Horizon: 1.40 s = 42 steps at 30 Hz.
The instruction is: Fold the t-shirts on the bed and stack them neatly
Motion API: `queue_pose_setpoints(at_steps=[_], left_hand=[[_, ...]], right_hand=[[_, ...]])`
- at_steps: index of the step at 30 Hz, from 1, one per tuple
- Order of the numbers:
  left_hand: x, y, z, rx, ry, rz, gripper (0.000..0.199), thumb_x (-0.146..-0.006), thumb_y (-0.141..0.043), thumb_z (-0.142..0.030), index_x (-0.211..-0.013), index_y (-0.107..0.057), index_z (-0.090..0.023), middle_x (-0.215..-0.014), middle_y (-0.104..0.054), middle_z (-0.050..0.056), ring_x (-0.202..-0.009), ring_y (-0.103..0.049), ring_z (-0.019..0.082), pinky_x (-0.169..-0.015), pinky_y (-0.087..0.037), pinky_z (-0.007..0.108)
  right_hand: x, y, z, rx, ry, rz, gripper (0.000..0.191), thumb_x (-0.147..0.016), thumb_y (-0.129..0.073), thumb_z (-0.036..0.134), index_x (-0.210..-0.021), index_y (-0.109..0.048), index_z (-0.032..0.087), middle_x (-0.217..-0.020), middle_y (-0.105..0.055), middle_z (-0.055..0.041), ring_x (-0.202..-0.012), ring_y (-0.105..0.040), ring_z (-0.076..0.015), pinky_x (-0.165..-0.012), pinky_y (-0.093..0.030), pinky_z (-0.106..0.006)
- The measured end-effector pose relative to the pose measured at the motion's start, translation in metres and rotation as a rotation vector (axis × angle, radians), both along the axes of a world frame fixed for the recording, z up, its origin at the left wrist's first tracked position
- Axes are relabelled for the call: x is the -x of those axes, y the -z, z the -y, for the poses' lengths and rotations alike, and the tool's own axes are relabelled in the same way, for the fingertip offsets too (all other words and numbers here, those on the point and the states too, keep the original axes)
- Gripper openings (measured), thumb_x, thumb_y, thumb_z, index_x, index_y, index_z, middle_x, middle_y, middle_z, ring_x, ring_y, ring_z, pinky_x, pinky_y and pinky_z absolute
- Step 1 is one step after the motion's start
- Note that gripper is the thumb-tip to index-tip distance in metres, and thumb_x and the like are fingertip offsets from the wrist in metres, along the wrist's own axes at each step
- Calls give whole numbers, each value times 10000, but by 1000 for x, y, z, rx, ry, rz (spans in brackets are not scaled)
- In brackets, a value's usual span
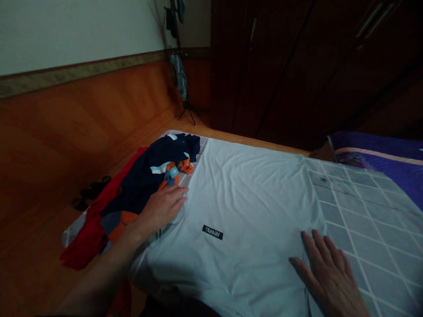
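Observation:
A pale shirt (254, 198) lies spread out on the grey checked cloth (370, 215), with a small black label (212, 232) showing lettering upside down. Light wrinkles run across its far part. My left hand (163, 204) rests at the shirt's left edge, fingers stretched out and holding nothing. On the right edge lies my right hand (327, 268), its fingers spread flat over the fabric. Just beyond my left hand is a heap of dark blue clothing (155, 163) with orange and white parts. Red fabric (86, 240) hangs over the left side.
Dark wardrobe doors (264, 66) stand at the back. A clothes stand (180, 75) with garments is in the far corner. Purple fabric (386, 160) lies at the right. Dark shoes (89, 193) seem to be on the floor at the left.

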State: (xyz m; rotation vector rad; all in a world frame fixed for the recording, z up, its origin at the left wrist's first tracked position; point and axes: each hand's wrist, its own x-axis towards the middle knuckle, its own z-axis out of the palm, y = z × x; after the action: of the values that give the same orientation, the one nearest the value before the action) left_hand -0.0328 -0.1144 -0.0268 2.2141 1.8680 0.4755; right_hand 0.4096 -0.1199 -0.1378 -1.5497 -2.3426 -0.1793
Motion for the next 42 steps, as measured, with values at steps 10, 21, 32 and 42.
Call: queue_pose_setpoints(at_steps=[10,21,32,42], left_hand=[[36,32,71,311,-521,-186,325,-859,-469,-502,-917,-573,-199,-856,-672,47,-800,-641,236,-643,-419,297],[37,41,62,314,-644,-180,203,-830,-402,-282,-847,-582,-190,-851,-651,59,-799,-625,221,-636,-389,274],[58,56,59,62,-816,138,230,-820,-356,-305,-854,-551,-187,-687,-591,-2,-662,-584,166,-578,-397,228],[70,46,51,327,-721,-80,345,-791,-499,-522,-765,-626,-203,-725,-652,23,-700,-604,206,-550,-325,242]], right_hand=[[49,-23,-26,-46,-335,-24,590,-920,-334,535,-1406,-329,200,-1467,-333,-154,-1330,-316,-379,-936,-443,-577],[52,11,-34,93,-332,-197,448,-914,-429,450,-1264,-507,181,-1393,-448,-144,-1307,-371,-344,-970,-448,-556],[50,6,-35,88,-360,-257,407,-913,-435,442,-1205,-558,187,-1362,-482,-140,-1272,-418,-344,-935,-480,-550],[51,7,-35,108,-343,-243,433,-895,-468,471,-1196,-576,179,-1377,-470,-136,-1287,-401,-346,-963,-463,-542]])
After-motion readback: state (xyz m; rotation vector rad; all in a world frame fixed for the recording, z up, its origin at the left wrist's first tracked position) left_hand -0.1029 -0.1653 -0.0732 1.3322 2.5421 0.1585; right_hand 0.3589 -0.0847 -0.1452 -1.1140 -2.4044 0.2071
